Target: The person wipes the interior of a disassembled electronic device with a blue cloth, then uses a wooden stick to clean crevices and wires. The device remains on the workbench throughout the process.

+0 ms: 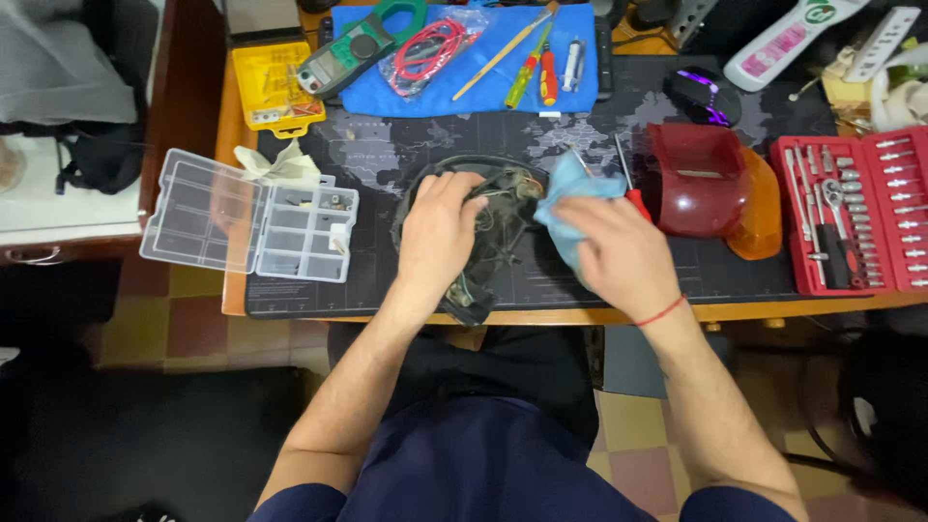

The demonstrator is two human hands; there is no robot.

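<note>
My left hand (437,232) rests on a black lamp housing (493,246) with loose wires, which lies on the dark desk mat (387,155). It presses down on the housing's left side. My right hand (619,253) holds a light blue cloth (570,188) bunched against the housing's right edge. A red thread bracelet circles my right wrist. A red-handled screwdriver (633,193) lies just beyond my right hand.
A red and orange lamp lens (710,188) sits to the right, then a red socket set case (851,213). A clear parts organiser (251,217) stands open at the left. At the back are a blue towel (483,77) with screwdrivers, a green clamp meter (353,48) and a yellow case (271,85).
</note>
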